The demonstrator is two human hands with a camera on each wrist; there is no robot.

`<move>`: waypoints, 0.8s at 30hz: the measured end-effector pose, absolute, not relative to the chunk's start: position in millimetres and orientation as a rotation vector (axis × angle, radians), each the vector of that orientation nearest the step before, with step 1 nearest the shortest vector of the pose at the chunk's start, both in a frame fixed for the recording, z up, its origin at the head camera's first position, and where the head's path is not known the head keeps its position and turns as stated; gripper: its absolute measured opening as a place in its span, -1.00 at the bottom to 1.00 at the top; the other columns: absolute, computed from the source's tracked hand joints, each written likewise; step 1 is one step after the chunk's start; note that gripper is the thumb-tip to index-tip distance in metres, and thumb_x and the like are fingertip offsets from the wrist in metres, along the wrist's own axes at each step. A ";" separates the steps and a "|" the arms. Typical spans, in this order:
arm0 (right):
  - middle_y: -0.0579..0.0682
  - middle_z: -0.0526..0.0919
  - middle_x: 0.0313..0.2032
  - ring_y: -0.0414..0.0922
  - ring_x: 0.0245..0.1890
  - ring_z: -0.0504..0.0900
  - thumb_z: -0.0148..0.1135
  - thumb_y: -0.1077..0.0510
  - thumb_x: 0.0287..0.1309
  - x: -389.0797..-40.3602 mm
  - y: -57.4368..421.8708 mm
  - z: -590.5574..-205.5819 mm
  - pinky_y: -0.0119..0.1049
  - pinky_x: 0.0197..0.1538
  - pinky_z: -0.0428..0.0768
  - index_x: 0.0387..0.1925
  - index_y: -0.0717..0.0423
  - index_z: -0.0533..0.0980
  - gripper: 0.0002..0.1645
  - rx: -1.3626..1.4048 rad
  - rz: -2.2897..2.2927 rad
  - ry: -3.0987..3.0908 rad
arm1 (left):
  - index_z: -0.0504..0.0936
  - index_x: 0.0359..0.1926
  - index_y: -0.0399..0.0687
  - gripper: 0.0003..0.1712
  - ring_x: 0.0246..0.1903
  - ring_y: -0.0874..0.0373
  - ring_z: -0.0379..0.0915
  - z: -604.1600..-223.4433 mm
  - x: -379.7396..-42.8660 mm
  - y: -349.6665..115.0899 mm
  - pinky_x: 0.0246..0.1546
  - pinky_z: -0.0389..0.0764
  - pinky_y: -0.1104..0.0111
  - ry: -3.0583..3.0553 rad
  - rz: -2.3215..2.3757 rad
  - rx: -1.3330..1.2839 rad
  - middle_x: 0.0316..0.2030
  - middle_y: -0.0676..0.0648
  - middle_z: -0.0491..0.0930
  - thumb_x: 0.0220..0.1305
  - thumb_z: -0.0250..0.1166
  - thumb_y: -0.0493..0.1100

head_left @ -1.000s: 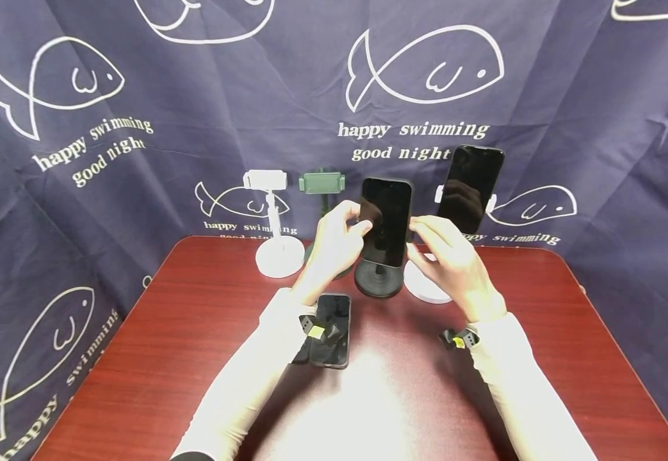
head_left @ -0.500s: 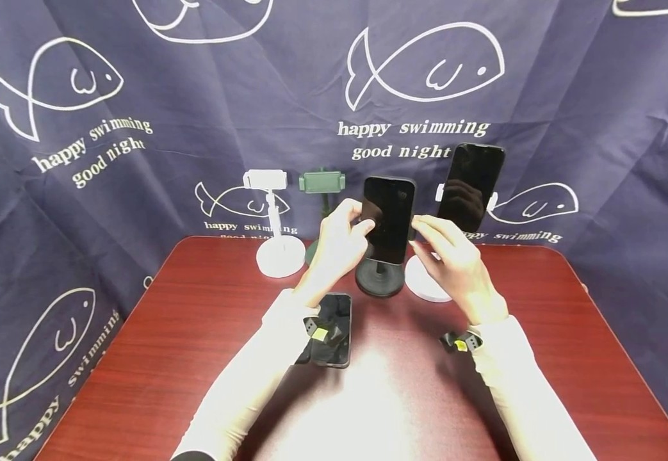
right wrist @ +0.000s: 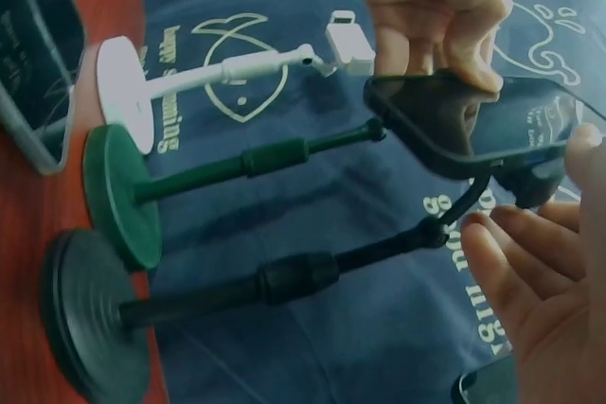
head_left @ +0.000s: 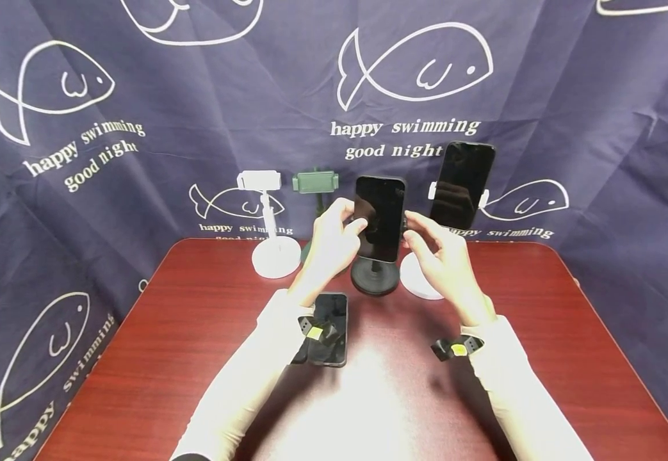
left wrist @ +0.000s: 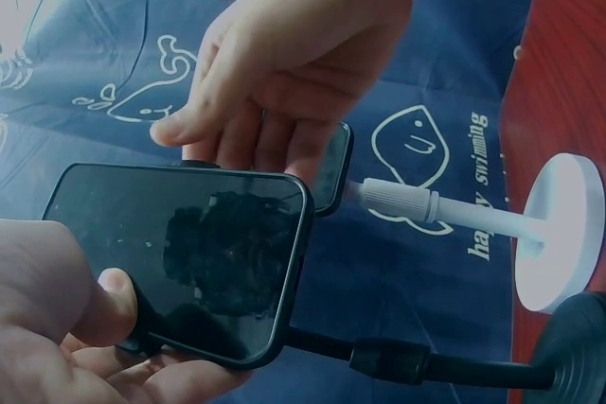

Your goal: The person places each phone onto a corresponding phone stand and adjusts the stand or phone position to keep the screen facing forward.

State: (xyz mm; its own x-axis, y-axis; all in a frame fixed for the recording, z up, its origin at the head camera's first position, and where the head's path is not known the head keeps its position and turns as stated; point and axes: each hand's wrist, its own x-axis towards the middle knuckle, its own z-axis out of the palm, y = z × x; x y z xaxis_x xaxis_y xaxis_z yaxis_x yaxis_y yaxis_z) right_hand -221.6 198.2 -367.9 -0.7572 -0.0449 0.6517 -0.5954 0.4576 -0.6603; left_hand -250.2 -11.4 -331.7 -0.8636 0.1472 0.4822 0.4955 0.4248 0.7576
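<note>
A black phone (head_left: pixel 381 221) stands upright at the top of a black phone stand, whose round base (head_left: pixel 375 276) rests on the table. My left hand (head_left: pixel 334 240) grips the phone's left edge, thumb on the screen and fingers behind. Beside the opposite edge is my right hand (head_left: pixel 446 256), its fingers loosely bent around the side. In the right wrist view, the stand's dark clamp (right wrist: pixel 530 182) shows under the phone, with the right fingertips (right wrist: pixel 478 234) just below it. The left wrist view shows the right thumb (left wrist: pixel 170 130) sticking out past that edge.
At right, a white stand (head_left: pixel 421 278) carries another black phone (head_left: pixel 463 186). To the left are a white stand (head_left: pixel 276 257) and a green one (head_left: pixel 316 182), their holders bare. Dark phones (head_left: pixel 329 330) lie on the red table (head_left: pixel 207 307) beneath my left forearm. A fish-print curtain hangs behind.
My right thumb has risen along the phone's right side, nearer the index finger, and the right hand has turned slightly. The left hand keeps its grip. The head view has shifted a little.
</note>
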 end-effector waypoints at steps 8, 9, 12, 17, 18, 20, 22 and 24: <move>0.29 0.77 -0.08 -0.62 -0.25 0.60 0.36 0.30 0.29 -221.6 189.1 -361.1 -0.70 -0.06 0.52 0.23 0.28 0.57 -0.52 0.421 1.400 -2.214 | 0.58 -0.10 -0.19 -0.86 -0.38 0.09 0.52 -331.0 -251.0 -11.8 -0.18 0.52 0.27 -2.361 -1.415 -0.540 -0.12 -0.15 0.75 0.34 0.29 -0.31; 0.28 0.77 -0.08 -0.61 -0.23 0.60 0.37 0.28 0.28 -221.0 188.6 -359.7 -0.70 -0.05 0.52 0.23 0.27 0.57 -0.50 0.402 1.415 -2.229 | 0.58 -0.10 -0.19 -0.86 -0.39 0.09 0.51 -330.8 -251.1 -11.6 -0.18 0.51 0.28 -2.362 -1.414 -0.542 -0.13 -0.14 0.75 0.34 0.29 -0.31; 0.29 0.75 -0.04 -0.56 -0.20 0.61 0.39 0.25 0.27 -220.4 186.6 -356.7 -0.67 -0.02 0.52 0.25 0.25 0.56 -0.47 0.361 1.481 -2.247 | 0.58 -0.10 -0.19 -0.86 -0.45 0.10 0.46 -330.7 -251.0 -12.0 -0.23 0.48 0.30 -2.358 -1.416 -0.557 -0.14 -0.13 0.76 0.34 0.28 -0.31; 0.32 0.73 -0.02 -0.51 -0.20 0.62 0.37 0.25 0.28 -221.3 184.8 -354.8 -0.65 -0.04 0.54 0.26 0.28 0.55 -0.47 0.336 1.547 -2.234 | 0.59 -0.10 -0.18 -0.86 -0.50 0.12 0.41 -330.9 -251.3 -12.3 -0.28 0.46 0.34 -2.350 -1.408 -0.570 -0.16 -0.12 0.76 0.33 0.28 -0.32; 0.33 0.73 -0.01 -0.51 -0.19 0.61 0.38 0.25 0.28 -221.4 184.4 -354.7 -0.66 -0.04 0.53 0.26 0.29 0.54 -0.47 0.326 1.549 -2.238 | 0.59 -0.10 -0.18 -0.86 -0.49 0.12 0.42 -330.9 -251.2 -12.4 -0.28 0.46 0.34 -2.349 -1.410 -0.568 -0.17 -0.12 0.76 0.33 0.28 -0.32; 0.33 0.72 0.00 -0.52 -0.20 0.60 0.38 0.23 0.28 -221.6 183.7 -354.8 -0.67 -0.05 0.52 0.26 0.29 0.54 -0.46 0.307 1.552 -2.247 | 0.59 -0.10 -0.18 -0.86 -0.48 0.12 0.44 -331.2 -251.2 -12.7 -0.27 0.47 0.34 -2.348 -1.414 -0.566 -0.16 -0.12 0.76 0.33 0.29 -0.32; 0.33 0.73 0.00 -0.53 -0.20 0.61 0.40 0.21 0.27 -221.5 182.8 -354.8 -0.67 -0.04 0.52 0.26 0.29 0.55 -0.45 0.285 1.560 -2.249 | 0.59 -0.10 -0.18 -0.86 -0.46 0.11 0.45 -331.3 -251.2 -13.1 -0.26 0.48 0.33 -2.348 -1.418 -0.567 -0.16 -0.12 0.76 0.34 0.28 -0.32; 0.30 0.74 -0.04 -0.51 -0.24 0.62 0.41 0.21 0.26 -221.4 181.7 -354.7 -0.65 -0.07 0.54 0.24 0.29 0.57 -0.46 0.274 1.585 -2.231 | 0.59 -0.10 -0.19 -0.86 -0.45 0.10 0.47 -331.3 -251.0 -13.6 -0.25 0.48 0.33 -2.349 -1.423 -0.566 -0.16 -0.13 0.76 0.34 0.28 -0.32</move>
